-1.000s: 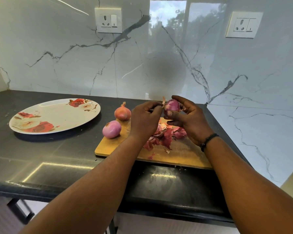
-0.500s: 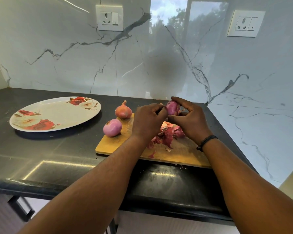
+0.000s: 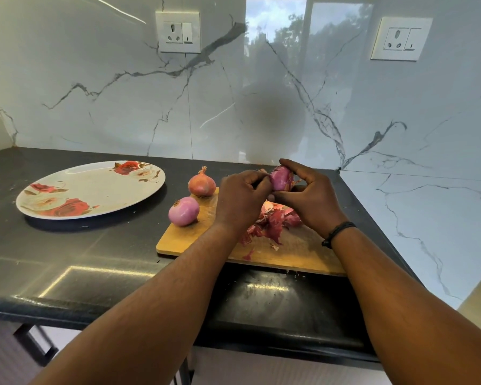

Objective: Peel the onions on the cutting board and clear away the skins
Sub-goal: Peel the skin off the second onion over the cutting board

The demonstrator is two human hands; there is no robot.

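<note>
**Peeling the third onion above the board, skin end turned toward the left hand**

Lying along the dark counter (image 3: 67,259), the wooden cutting board (image 3: 295,254) is carrying most of the work: a heap of purple skins (image 3: 272,220) is sitting mid-board, directly under both hands. A flowered plate (image 3: 95,187) is resting well apart on the left.

Two onions are waiting at the board's left end. The peeled onion (image 3: 184,211) is lying at the near-left corner, partly over the edge as far as can be judged, and the unpeeled onion (image 3: 202,183) is standing just behind it, root tuft up.

The person is holding the onion in hand (image 3: 281,177) above the board's far side. The right hand (image 3: 311,198) is cupping it, fingers curled over the top and thumb beneath. Its long axis is tilting roughly upright. The left hand (image 3: 243,198) is touching its left flank, fingers bent as if pinching a strip of skin; the strip itself is too small to confirm.

The next pull is probably going leftward and down, away from the right hand's grip, dropping skin onto the heap below.
</note>
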